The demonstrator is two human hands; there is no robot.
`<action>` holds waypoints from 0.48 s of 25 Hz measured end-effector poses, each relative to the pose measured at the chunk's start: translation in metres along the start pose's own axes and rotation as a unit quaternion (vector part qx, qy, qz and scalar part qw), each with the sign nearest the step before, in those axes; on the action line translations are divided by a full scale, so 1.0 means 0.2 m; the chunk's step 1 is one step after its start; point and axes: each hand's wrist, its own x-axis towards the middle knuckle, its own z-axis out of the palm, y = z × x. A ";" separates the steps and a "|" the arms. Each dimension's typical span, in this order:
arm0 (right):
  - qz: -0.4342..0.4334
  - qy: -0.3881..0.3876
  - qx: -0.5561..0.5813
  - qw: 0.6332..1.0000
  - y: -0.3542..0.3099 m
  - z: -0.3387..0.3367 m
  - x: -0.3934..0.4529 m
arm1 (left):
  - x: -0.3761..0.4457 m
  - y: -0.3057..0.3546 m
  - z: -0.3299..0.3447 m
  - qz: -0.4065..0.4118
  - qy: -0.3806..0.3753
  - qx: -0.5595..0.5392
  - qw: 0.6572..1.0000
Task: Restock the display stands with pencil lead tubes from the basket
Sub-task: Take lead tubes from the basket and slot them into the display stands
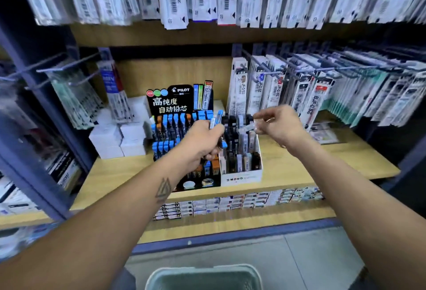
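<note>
at the bottom edge sits the basket (202, 277). mid-frame, the left hand (202, 138) grips several lead tubes (217, 119) over the black stand (182, 128); the right hand (277, 123) seemingly pinches one tube (250, 126) above the white stand (242, 174).

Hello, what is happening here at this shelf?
A person is restocking pencil lead tubes on a wooden shelf. The left hand grips a small bunch of blue-capped tubes above the black Pilot display stand. The right hand pinches a single clear tube over the white Mono box, which stands right beside the Pilot stand. Both stands already hold many tubes. The rim of a pale green basket shows at the bottom, below the arms.
</note>
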 end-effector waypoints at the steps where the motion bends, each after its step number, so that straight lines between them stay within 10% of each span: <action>1: -0.022 -0.012 -0.034 0.999 0.01 0.00 0.02 | 0.04 0.00 0.02 0.004 0.002 0.001 1.000; 12: -0.160 -0.106 -0.305 0.933 0.17 0.04 0.04 | 0.17 -0.07 0.12 0.017 -0.048 -0.003 0.999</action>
